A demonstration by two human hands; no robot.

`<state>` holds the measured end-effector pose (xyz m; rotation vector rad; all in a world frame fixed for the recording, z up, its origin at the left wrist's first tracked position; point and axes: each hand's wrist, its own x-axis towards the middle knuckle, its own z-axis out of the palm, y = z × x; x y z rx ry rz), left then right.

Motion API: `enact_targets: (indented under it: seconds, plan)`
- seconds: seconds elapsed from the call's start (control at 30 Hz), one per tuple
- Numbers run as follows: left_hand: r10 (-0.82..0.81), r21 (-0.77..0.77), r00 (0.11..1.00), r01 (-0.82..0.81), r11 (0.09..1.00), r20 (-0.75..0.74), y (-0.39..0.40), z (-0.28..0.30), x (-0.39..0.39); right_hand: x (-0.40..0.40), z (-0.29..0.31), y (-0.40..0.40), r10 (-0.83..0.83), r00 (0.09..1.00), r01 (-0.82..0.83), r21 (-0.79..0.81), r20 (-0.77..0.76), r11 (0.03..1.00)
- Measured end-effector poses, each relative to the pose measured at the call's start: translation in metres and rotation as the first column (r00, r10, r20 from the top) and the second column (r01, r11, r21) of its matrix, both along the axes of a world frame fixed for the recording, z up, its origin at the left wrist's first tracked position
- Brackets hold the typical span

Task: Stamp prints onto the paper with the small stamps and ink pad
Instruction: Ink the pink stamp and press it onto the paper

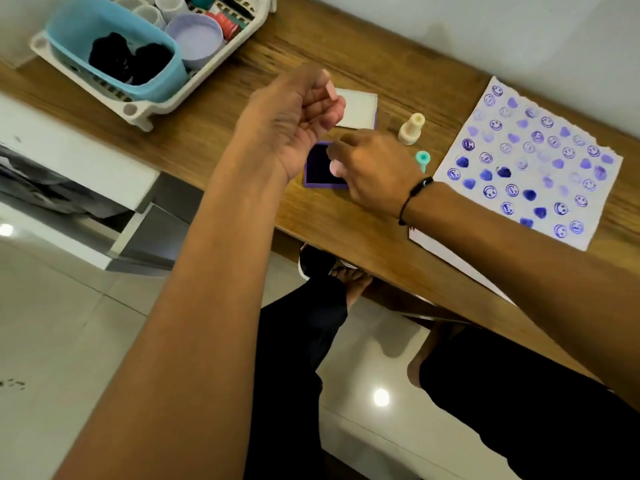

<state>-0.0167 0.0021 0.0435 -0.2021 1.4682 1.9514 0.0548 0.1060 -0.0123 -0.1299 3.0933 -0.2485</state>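
Observation:
The open purple ink pad [319, 169] lies mid-table, with its pale lid [360, 105] just behind it. My right hand [377, 171] pinches a small pink stamp [335, 168] down onto the pad's dark surface. Raised above and left of the pad, my left hand [291, 123] is curled around a small pink piece [329, 88], which looks like a cap. A cream stamp [411, 128] and a teal stamp [422, 160] stand upright to the right of the pad. Further right, the white paper [526, 161] is covered with several purple smiley and heart prints.
At the back left stands a white rack [145, 112] holding a blue tub [114, 50], a lilac pot [197, 38] and other small containers. A second sheet [450, 252] pokes out under my right forearm at the wooden table's front edge [381, 271]. A white wall runs behind.

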Motion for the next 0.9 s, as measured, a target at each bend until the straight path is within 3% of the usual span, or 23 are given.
enact_targets:
  seconds: [0.17, 0.6, 0.77, 0.9]
  plan:
    - [-0.034, 0.004, 0.999, 0.034, 0.999, -0.016, 0.004, 0.0, 0.002, -0.001, 0.003, 0.0, 0.029, 0.998, -0.03, 0.01, 0.053, 1.0]
    - [-0.074, -0.061, 0.994, 0.07, 0.996, -0.075, 0.007, 0.0, 0.01, -0.001, 0.007, -0.002, -0.021, 1.0, 0.02, 0.041, 0.004, 0.999]
    - [-0.121, 0.027, 0.982, 0.126, 0.992, -0.147, 0.007, 0.004, 0.021, 0.031, 0.036, 0.023, -0.226, 0.968, 0.222, -0.05, -0.106, 0.974]
    - [-0.201, 0.028, 0.973, 0.206, 0.978, -0.111, 0.029, 0.01, 0.047, 0.085, 0.055, 0.058, -0.399, 0.915, 0.387, -0.155, -0.06, 0.909]
